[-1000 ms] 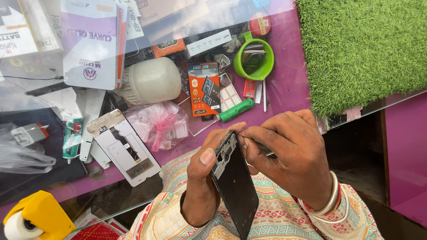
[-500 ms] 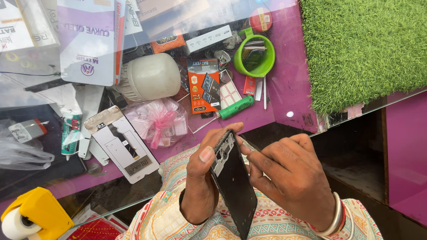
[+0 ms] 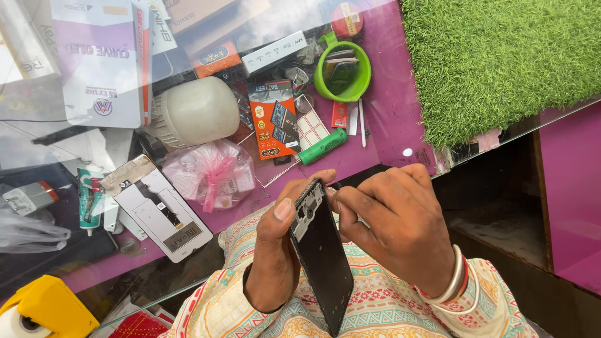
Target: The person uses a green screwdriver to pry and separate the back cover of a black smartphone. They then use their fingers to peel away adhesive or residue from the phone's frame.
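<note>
The right hand (image 3: 400, 225) has its fingertips (image 3: 335, 199) pinched narrow at the top edge of the opened phone (image 3: 319, 250), low in the middle of the frame. Whether they grip a small part cannot be told. The left hand (image 3: 275, 250) is closed around the phone's left side, thumb on the rim, holding it tilted. This looks like picking work inside the open back, and it calls for a steady grip. A green screwdriver (image 3: 319, 147) lies above on the purple counter (image 3: 394, 106).

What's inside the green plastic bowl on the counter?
The round green plastic bowl holds a few flat cards or small packets; whatever lies beneath them is covered.
</note>
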